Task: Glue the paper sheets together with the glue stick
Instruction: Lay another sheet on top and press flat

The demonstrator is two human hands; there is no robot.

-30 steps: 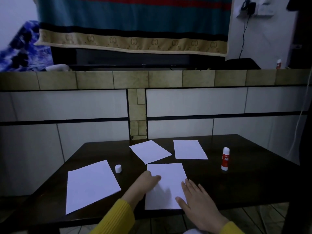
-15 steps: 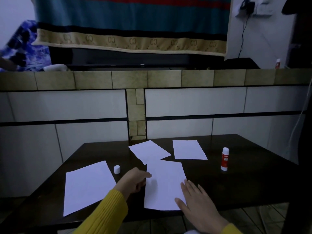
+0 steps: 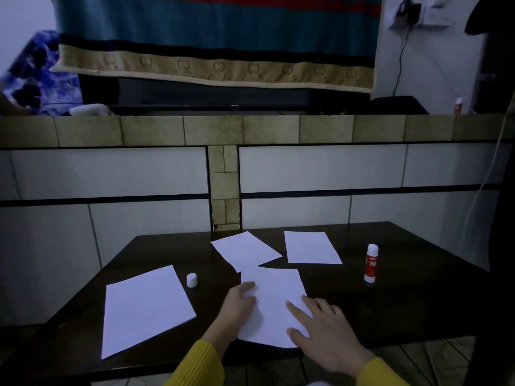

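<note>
Several white paper sheets lie on the dark table point(image 3: 418, 302). The nearest sheet point(image 3: 274, 302) lies in the middle, its near edge over the table's front edge. My left hand point(image 3: 239, 305) rests on its left edge with fingers curled; whether it pinches the paper I cannot tell. My right hand point(image 3: 326, 332) lies flat on the sheet's right near corner, fingers spread. A large sheet point(image 3: 145, 307) lies at the left. Two more sheets point(image 3: 245, 250) point(image 3: 310, 247) lie farther back. The red-and-white glue stick point(image 3: 371, 263) stands upright at the right, apart from both hands.
A small white cap point(image 3: 191, 280) stands between the left sheet and the middle one. A tiled wall point(image 3: 139, 176) rises right behind the table. Another glue stick point(image 3: 458, 105) stands on the ledge at the far right. A cable point(image 3: 485, 190) hangs at the right.
My left hand slid left off the middle sheet, then came back onto its left edge. The sheet shifted slightly. My right hand stayed on the near right corner.
</note>
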